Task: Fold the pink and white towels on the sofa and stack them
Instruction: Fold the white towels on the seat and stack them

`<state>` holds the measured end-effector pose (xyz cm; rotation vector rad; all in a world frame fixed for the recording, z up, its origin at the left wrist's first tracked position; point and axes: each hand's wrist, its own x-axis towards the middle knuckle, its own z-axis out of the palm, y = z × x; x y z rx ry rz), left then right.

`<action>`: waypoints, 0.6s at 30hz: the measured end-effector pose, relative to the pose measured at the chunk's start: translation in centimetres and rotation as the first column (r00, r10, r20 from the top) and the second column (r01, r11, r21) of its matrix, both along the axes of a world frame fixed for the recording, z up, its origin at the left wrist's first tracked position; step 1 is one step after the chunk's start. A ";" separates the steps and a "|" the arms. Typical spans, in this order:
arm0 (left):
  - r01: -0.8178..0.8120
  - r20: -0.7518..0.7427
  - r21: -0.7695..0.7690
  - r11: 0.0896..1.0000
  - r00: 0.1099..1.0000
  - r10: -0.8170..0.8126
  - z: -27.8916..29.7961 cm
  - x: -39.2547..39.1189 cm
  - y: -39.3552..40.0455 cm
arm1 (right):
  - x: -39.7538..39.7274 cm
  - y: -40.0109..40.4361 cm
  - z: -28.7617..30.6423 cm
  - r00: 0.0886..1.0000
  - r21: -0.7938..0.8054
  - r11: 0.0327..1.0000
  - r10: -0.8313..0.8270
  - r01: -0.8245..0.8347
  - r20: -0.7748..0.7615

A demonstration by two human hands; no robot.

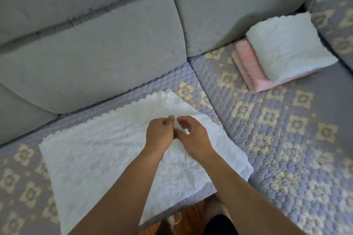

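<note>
A white embossed towel (pixel 99 158) with a scalloped edge lies spread on the sofa seat in front of me, its right part folded over. My left hand (pixel 159 133) and my right hand (pixel 193 135) meet above its middle, and both pinch a raised bit of the white cloth between their fingertips. At the back right a folded white towel (pixel 290 46) sits on top of a folded pink towel (pixel 246 63).
Grey back cushions (pixel 95 44) run along the rear of the sofa. The seat cover (pixel 277 129) is quilted lilac with cream flower squares. A patterned armrest (pixel 336 15) rises at the far right. Wooden floor (pixel 193 213) and my legs show below the seat edge.
</note>
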<state>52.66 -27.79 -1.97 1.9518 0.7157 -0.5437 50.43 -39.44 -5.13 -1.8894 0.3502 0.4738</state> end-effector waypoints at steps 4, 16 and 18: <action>0.336 -0.032 0.433 0.836 0.933 -0.359 0.4 0.6 0.3 | 0.6 0.2 -0.5 0.982 -0.099 0.993 0.085 -0.069 0.169; 0.238 -0.088 0.070 0.969 0.969 -0.232 9.1 -0.9 0.5 | -2.4 1.9 6.4 0.843 -0.531 0.844 0.339 -0.076 0.418; 0.222 -0.067 0.115 0.968 0.974 -0.216 11.4 -1.8 0.1 | -3.3 2.0 8.7 0.852 -0.593 0.805 0.317 -0.010 0.416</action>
